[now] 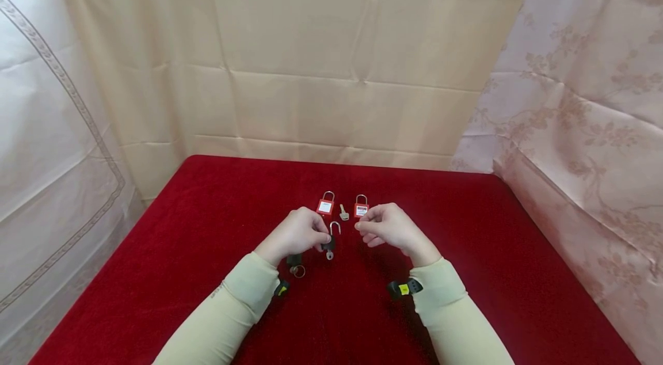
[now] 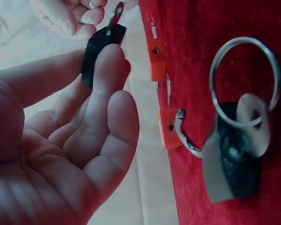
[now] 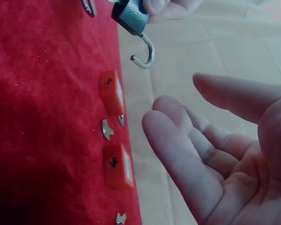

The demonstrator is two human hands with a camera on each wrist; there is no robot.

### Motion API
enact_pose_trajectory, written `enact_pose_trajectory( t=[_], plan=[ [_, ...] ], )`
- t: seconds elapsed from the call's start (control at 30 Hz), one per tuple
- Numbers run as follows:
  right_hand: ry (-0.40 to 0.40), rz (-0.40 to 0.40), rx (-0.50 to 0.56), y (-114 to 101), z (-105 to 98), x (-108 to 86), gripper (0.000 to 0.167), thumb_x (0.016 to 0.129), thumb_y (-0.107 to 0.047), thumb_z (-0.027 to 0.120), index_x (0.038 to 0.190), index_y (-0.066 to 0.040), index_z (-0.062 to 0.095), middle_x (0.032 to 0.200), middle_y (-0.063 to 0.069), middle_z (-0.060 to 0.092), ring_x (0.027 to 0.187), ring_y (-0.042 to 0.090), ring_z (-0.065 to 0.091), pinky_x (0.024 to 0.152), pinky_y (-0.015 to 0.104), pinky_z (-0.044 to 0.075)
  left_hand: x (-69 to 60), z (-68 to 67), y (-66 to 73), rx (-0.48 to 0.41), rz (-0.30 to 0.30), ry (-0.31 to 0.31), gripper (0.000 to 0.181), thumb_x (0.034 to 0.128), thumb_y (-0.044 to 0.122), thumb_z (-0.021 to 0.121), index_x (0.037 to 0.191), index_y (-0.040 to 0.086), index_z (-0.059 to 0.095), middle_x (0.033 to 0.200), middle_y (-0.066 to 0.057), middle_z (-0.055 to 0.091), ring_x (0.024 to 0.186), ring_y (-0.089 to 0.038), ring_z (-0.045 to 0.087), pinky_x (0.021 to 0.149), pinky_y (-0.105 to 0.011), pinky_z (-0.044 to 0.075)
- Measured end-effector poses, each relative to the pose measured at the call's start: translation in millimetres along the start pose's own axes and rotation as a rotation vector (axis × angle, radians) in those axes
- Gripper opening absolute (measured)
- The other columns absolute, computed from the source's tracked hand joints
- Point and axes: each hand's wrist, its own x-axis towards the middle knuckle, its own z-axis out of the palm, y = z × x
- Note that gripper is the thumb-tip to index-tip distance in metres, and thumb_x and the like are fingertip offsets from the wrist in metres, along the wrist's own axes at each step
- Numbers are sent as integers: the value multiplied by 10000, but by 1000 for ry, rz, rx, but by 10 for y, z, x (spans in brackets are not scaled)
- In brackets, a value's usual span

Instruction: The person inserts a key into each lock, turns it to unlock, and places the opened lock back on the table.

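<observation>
My left hand (image 1: 300,229) pinches a small black padlock (image 3: 133,18) between thumb and fingers, lifted above the red cloth. Its silver shackle (image 1: 335,227) stands open, and a key (image 1: 329,255) sticks out of its base. To the right, my right hand (image 1: 391,229) hovers with thumb and fingers apart, holding nothing. A second black padlock (image 2: 239,168) lies on the cloth beside the left wrist, its shackle open, with a key (image 2: 254,124) in it and a metal ring (image 2: 214,77) through that key.
Beyond the hands, two red padlocks (image 1: 325,206) (image 1: 361,210) with white labels lie on the red-covered table (image 1: 233,192). A loose key (image 1: 344,213) lies between them. Another key (image 3: 121,218) shows in the right wrist view. Cloth curtains (image 1: 336,54) surround the table.
</observation>
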Motion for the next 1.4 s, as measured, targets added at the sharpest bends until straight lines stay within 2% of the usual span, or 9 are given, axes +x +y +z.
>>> enact_pose_trajectory(
  t=[0.23, 0.4, 0.7, 0.97, 1.23, 1.4],
  plan=[
    [-92, 39, -6, 70, 65, 24, 179, 919, -149, 758, 987, 13, 725, 929, 232, 723, 791, 367, 731, 692, 402, 619, -4, 71, 2, 59, -3, -45, 194, 908, 73, 742, 725, 137, 745, 588, -4, 677, 619, -210, 699, 522, -281, 420],
    [-143, 66, -26, 90, 127, 24, 188, 907, -124, 758, 1013, 22, 705, 925, 194, 729, 783, 318, 735, 673, 407, 620, -5, 136, 5, 98, 5, -59, 220, 899, 63, 734, 693, 140, 735, 559, 13, 662, 583, -178, 682, 505, -282, 444],
    [-218, 92, -87, 135, 211, 33, 174, 889, -136, 789, 965, 0, 713, 826, 150, 724, 701, 266, 724, 612, 407, 616, 11, 211, -4, 109, -15, -80, 249, 901, 48, 730, 665, 124, 709, 552, 15, 657, 575, -176, 683, 510, -285, 461],
    [-224, 93, -103, 132, 221, 35, 146, 891, -130, 788, 943, -9, 725, 802, 146, 720, 675, 260, 714, 595, 406, 612, 31, 255, -10, 128, -34, -68, 260, 903, 41, 712, 653, 112, 699, 540, 12, 650, 547, -157, 658, 499, -274, 451],
    [-215, 94, -115, 124, 221, 29, 146, 893, -141, 790, 940, -18, 728, 811, 138, 720, 672, 257, 711, 595, 404, 611, 21, 272, 32, 247, -8, -16, 276, 888, 51, 721, 622, 119, 689, 490, 32, 576, 471, -123, 553, 463, -265, 444],
    [-211, 92, -120, 126, 228, 36, 155, 892, -153, 793, 947, -22, 730, 816, 135, 720, 675, 255, 713, 595, 403, 611, -4, 274, 42, 311, -8, -9, 267, 860, 46, 737, 610, 125, 690, 495, 47, 550, 477, -124, 526, 472, -270, 448]
  ],
)
